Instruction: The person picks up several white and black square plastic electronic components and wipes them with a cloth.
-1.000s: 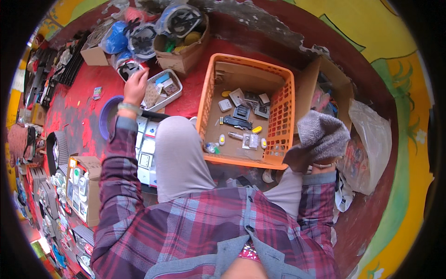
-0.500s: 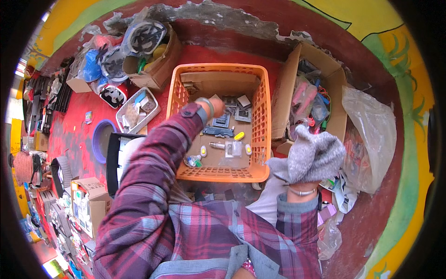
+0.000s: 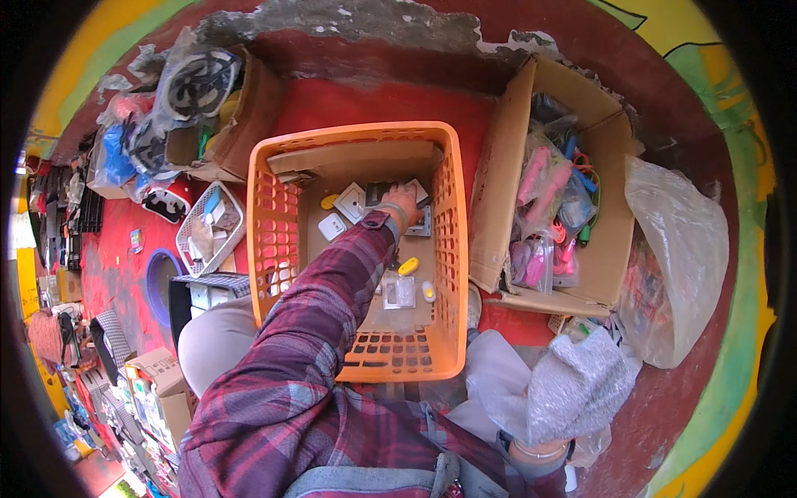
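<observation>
Left hand (image 3: 403, 199) in orange basket (image 3: 357, 130), fingers part-curled, hold unclear; dark flat piece (image 3: 376, 193) seen just left of it — long axis partly hidden; farther right hand (image 3: 538, 454), closure concealed by grey cloth (image 3: 573, 386).

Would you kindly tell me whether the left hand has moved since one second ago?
Yes: from near the small white basket, the left hand has moved rightward, into the orange basket.

Fuzzy grey cloth (image 3: 581, 386) hides the right hand from me; a purple plaid sleeve (image 3: 311, 328) blocks part of the orange plastic basket (image 3: 451, 282).
</observation>
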### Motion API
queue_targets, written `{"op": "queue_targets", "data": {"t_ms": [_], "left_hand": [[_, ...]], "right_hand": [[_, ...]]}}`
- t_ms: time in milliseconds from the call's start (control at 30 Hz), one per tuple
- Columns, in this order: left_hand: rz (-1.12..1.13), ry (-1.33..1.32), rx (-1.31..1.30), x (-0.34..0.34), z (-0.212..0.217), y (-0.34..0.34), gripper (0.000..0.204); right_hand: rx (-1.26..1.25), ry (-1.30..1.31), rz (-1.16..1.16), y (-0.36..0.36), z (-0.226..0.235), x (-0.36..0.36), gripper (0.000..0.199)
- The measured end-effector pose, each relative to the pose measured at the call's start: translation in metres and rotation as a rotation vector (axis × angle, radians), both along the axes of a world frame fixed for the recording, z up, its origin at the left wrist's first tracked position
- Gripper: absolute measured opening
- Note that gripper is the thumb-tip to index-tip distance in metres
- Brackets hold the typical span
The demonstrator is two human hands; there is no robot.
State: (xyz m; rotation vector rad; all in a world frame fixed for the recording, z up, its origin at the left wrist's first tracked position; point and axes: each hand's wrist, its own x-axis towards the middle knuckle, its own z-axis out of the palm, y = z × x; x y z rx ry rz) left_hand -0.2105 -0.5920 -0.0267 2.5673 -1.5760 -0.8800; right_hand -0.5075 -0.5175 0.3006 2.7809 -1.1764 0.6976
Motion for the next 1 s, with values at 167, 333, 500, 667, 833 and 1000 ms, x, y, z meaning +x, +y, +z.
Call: {"op": "queue_targets", "data": {"t_ms": [167, 333, 500, 667, 833, 1000], "left_hand": [[-0.011, -0.056, 0.041, 0.002, -0.029, -0.020, 0.082], [-0.009, -0.052, -0.144, 0.007, -0.044, -0.011, 0.078], [0.365, 0.748, -0.328, 0.020, 0.008, 0.038, 0.065], [0.635, 2.254, -0.402, -0.004, 0.125, 0.104, 0.068], [0.424, 2.469, -0.528, -0.032, 0.231, 0.159, 0.087], [0.264, 2.441, -0.510, -0.037, 0.311, 0.207, 0.087]], "right_hand": [[0.064, 0.032, -0.027, -0.005, -0.022, -0.003, 0.055], [0.096, 0.044, -0.029, 0.003, -0.037, 0.004, 0.054], [0.173, -0.342, -0.094, -0.006, -0.032, -0.004, 0.052], [0.363, -0.864, -0.071, 0.005, -0.022, -0.005, 0.050], [0.693, -1.258, 0.151, 0.013, -0.012, 0.021, 0.042], [1.305, -1.816, 0.419, 0.021, 0.005, 0.051, 0.030]]}}
